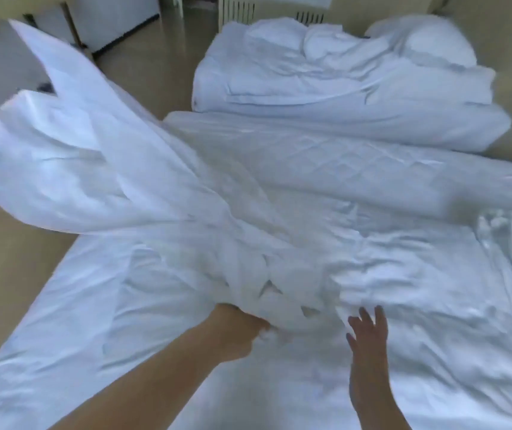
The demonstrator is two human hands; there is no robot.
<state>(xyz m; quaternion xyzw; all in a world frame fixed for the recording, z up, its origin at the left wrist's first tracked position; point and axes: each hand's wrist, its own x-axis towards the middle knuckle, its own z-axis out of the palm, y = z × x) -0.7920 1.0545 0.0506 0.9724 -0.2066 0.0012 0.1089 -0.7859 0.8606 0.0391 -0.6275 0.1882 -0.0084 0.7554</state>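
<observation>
Sheet [93, 156] bunched in my left hand [236, 333], lifted out past the bed's [46, 352] left edge.
My fingers curl tight round the gathered end, I judge to shake it open; my right hand [366, 333] hovers just beside, fingers spread, holding nothing.

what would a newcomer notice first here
A big white sheet billows up at the left, bunched in the left hand at bottom centre. The right hand is spread open over the wrinkled bed. A heap of white bedding lies at the top right.
</observation>
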